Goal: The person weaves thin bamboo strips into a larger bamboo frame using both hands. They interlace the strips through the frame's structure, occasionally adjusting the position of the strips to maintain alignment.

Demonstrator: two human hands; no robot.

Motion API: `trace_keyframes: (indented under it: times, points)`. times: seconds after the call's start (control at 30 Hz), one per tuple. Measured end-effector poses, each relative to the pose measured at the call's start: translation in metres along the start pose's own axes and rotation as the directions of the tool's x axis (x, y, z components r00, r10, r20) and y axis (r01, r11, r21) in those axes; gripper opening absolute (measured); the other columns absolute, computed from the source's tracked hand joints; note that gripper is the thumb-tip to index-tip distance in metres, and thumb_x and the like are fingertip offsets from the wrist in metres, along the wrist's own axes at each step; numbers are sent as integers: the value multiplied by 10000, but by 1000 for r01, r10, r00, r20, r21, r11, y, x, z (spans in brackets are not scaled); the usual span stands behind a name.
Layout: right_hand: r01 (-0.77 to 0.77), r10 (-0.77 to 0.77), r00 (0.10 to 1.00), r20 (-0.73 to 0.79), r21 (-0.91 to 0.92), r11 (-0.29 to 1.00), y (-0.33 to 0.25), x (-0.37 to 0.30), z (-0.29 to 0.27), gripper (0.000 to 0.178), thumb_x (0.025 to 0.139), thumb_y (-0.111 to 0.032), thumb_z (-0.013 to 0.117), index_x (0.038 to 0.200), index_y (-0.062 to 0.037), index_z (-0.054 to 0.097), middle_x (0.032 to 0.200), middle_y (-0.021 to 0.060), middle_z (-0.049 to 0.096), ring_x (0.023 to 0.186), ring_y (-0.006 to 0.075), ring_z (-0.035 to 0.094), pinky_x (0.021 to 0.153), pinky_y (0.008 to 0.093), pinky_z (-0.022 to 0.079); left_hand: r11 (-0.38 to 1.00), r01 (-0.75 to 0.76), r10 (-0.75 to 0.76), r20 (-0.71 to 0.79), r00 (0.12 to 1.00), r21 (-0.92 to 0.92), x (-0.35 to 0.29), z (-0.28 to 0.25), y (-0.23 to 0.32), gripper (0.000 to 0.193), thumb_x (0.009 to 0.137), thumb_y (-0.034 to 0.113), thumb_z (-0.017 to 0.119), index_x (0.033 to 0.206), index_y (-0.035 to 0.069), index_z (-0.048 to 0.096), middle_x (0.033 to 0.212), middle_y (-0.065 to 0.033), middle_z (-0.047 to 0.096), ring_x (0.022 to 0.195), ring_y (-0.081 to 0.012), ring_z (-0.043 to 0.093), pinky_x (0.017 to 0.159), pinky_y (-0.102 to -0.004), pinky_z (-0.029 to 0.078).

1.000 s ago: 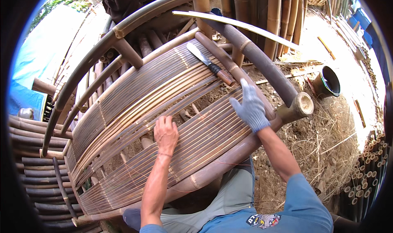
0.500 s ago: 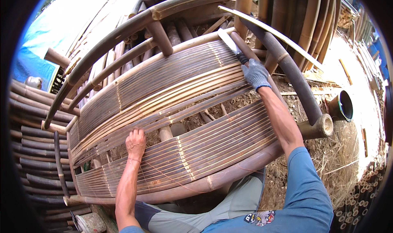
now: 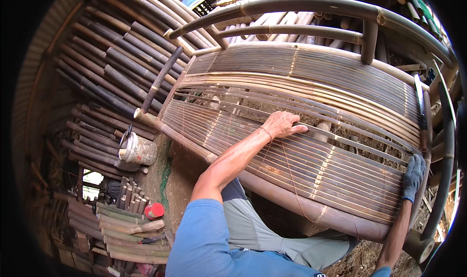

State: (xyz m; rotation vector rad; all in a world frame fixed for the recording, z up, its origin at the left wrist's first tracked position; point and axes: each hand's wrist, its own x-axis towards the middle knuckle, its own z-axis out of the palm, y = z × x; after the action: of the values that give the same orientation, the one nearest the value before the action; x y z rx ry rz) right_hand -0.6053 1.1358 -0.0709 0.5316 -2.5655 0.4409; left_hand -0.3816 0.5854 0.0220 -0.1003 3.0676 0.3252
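Note:
A bamboo bench (image 3: 253, 167) with a slatted seat stands across in front of me. My left hand (image 3: 282, 124) is closed on a dark bamboo slat (image 3: 352, 143) at the near edge of a gap in the seat, thumb out to the right. At the right end of that same slat is my right hand (image 3: 414, 177), in a grey-blue knit glove, its fingers together against the slat's end and partly hidden. A knife (image 3: 420, 99) with a pale blade and dark handle lies along the seat's right end. Thin brown cord (image 3: 292, 179) hangs over the front slats.
The bench's curved bamboo backrest (image 3: 301, 5) rises behind the seat. Dark bamboo poles (image 3: 124, 77) are stacked to the left. A white bucket (image 3: 138, 149) and a red-lidded container (image 3: 154, 210) stand at the left near cut bamboo pieces (image 3: 131, 228).
The view has swung left. My right hand has let go of the knife, now lying on the seat, and moved nearer to the slat's end. My left hand has moved right along the gap.

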Motion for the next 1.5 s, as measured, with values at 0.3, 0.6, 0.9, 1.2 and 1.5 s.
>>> trace_keyframes:
  times: [0.3,0.6,0.9,1.2,1.5]
  points:
    - [81,-76,993,95,-50,995,-4,-3,1,292,1042,-221,427,976,-24,632,915,164,625,901,362,573,837,456,454,998,59,-56,287,956,-2,18,-33,7,814,900,796,408,723,60,707,687,-200,664,707,-420,644,673,-507,514]
    - [109,17,902,430,-265,958,-61,22,-43,359,1002,-315,420,794,-166,673,726,139,704,704,345,690,653,513,470,996,28,-24,50,998,-83,-17,-5,13,399,921,503,637,1056,131,690,1032,-172,668,956,-354,653,785,-473,497]
    - [-190,212,977,-36,317,929,-51,-22,-84,413,1005,-403,517,1118,-36,666,1151,225,675,1049,396,626,916,489,482,900,-355,286,-274,918,-252,52,47,173,326,994,278,561,1196,46,669,1123,-171,636,1110,-326,582,983,-443,467]
    - [-201,163,960,226,155,967,-149,-170,-168,268,819,-255,747,963,-49,654,1110,180,659,1155,349,557,1056,482,379,962,17,-26,-32,999,-272,97,93,273,458,1005,423,471,851,60,703,858,-200,716,833,-401,680,812,-503,484]
    - [-227,29,965,261,771,595,-184,-68,-305,102,884,-77,704,923,13,729,794,76,707,666,171,668,630,306,538,950,-277,242,-220,945,-146,86,111,274,655,915,613,526,924,-15,709,842,-233,707,841,-410,683,869,-487,488]
